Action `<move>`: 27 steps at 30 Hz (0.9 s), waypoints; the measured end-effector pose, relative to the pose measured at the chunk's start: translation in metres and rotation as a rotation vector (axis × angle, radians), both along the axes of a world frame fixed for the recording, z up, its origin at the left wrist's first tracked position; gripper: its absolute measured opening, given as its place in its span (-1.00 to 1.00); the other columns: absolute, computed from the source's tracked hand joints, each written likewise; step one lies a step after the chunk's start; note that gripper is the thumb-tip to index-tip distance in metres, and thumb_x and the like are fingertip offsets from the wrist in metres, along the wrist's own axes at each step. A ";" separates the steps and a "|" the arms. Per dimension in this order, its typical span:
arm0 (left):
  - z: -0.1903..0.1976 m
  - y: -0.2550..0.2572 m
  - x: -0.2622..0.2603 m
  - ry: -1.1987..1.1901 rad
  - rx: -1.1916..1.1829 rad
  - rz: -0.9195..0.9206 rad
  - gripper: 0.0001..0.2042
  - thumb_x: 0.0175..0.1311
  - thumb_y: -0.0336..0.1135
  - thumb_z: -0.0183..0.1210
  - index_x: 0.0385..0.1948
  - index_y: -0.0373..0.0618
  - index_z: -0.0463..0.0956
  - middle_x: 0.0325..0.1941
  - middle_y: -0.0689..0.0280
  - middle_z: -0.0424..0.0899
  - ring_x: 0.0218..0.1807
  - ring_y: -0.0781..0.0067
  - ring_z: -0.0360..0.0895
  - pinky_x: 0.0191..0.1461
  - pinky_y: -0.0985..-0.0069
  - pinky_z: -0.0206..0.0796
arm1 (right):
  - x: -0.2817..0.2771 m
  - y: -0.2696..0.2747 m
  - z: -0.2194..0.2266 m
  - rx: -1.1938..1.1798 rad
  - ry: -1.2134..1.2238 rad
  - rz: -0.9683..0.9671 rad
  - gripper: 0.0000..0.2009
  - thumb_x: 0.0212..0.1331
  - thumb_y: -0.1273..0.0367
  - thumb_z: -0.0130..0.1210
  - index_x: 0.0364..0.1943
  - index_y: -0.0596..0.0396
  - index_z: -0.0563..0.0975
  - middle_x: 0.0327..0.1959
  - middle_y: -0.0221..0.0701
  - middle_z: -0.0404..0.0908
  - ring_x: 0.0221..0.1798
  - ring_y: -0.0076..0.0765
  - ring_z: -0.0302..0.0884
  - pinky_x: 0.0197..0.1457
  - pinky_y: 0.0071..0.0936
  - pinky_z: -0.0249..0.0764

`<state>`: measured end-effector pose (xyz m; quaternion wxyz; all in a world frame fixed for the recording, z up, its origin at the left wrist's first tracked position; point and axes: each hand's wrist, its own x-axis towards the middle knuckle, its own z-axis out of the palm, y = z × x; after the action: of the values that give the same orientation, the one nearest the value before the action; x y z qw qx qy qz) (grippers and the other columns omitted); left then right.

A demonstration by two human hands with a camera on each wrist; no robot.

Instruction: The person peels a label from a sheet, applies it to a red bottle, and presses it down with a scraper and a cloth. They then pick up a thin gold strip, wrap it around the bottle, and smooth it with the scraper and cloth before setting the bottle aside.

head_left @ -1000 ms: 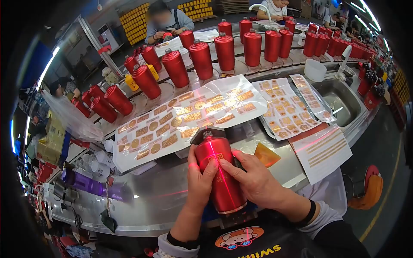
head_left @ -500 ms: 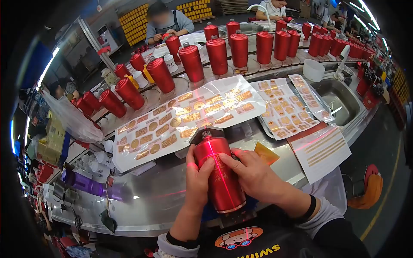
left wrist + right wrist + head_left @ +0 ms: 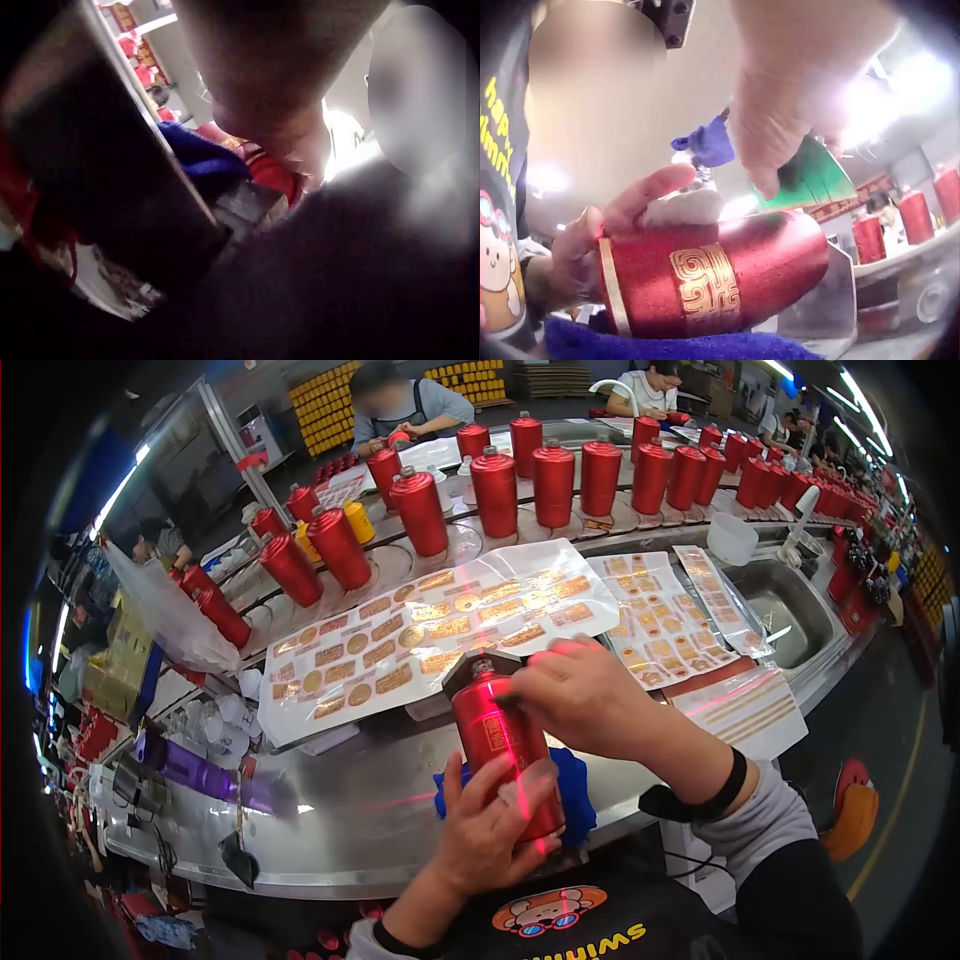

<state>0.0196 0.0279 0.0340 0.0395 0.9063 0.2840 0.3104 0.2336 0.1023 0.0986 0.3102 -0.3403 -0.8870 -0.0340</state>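
A red bottle (image 3: pixel 478 710) with a gold emblem (image 3: pixel 707 281) lies tilted over a blue cloth (image 3: pixel 575 785), its neck in a dark angular rest (image 3: pixel 462 672). My left hand (image 3: pixel 490 830) holds the bottle's lower end, its fingers spread along the side. One of those fingers wears a pale wrap (image 3: pixel 684 208). Over the bottle's shoulder, my right hand (image 3: pixel 580 695) pinches a thin, flat scraper (image 3: pixel 810 178), which looks green in the right wrist view. The scraper's edge is right at the red surface. In the left wrist view the bottle (image 3: pixel 274 180) is mostly hidden by the left hand.
A large sheet of gold stickers (image 3: pixel 370 650) lies behind the bottle, with smaller sticker sheets (image 3: pixel 655 625) to its right. A sink (image 3: pixel 785 610) is at the far right. Red bottles (image 3: pixel 495 490) line a conveyor behind. A purple bottle (image 3: pixel 185 765) lies left. Other people sit across.
My right hand has left the bottle's side, picked up the amber scraper from the table and come to the bottle's shoulder. My left hand has slid toward the base. The conveyor bottles have shifted.
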 end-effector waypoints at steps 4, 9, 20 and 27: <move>-0.032 -0.026 -0.001 -0.260 -0.219 0.334 -0.06 0.02 0.08 0.34 0.34 -0.36 0.08 0.39 -0.13 0.19 0.35 -0.22 0.18 0.47 -0.21 -0.29 | -0.015 -0.011 0.009 -0.150 -0.152 0.373 -0.85 -0.01 0.37 0.22 -0.33 -0.14 0.53 -0.42 -0.44 0.47 -0.27 -0.29 0.51 -0.20 -0.24 0.38; -0.044 -0.031 -0.006 -0.150 -0.235 0.387 -0.02 0.05 0.13 0.31 0.36 -0.44 0.04 0.38 -0.16 0.22 0.35 -0.26 0.18 0.45 -0.25 -0.27 | -0.025 0.043 -0.018 -0.067 0.175 0.174 -0.82 -0.08 0.33 0.28 -0.37 -0.08 0.53 -0.45 -0.36 0.46 -0.29 -0.23 0.54 -0.27 -0.31 0.39; -0.032 -0.031 -0.004 -0.072 -0.131 0.398 -0.04 0.05 0.10 0.33 0.35 -0.45 0.08 0.36 -0.14 0.29 0.36 -0.24 0.22 0.46 -0.22 -0.28 | -0.011 0.015 -0.007 0.166 0.089 0.012 -0.82 -0.10 0.35 0.28 -0.46 -0.02 0.47 -0.55 -0.36 0.41 -0.44 -0.24 0.49 -0.32 -0.30 0.31; -0.044 -0.027 -0.006 -0.120 -0.139 0.369 0.01 0.04 0.12 0.34 0.38 -0.43 0.02 0.40 -0.18 0.23 0.42 -0.24 0.19 0.50 -0.13 -0.27 | 0.004 0.026 -0.034 -0.104 0.303 0.001 -0.81 -0.11 0.37 0.28 -0.35 -0.15 0.57 -0.38 -0.50 0.47 -0.19 -0.38 0.52 -0.13 -0.33 0.29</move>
<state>0.0134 0.0008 -0.0098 0.0614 0.8140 0.4629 0.3454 0.2379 0.1286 0.0650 0.4225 -0.3568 -0.8307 0.0635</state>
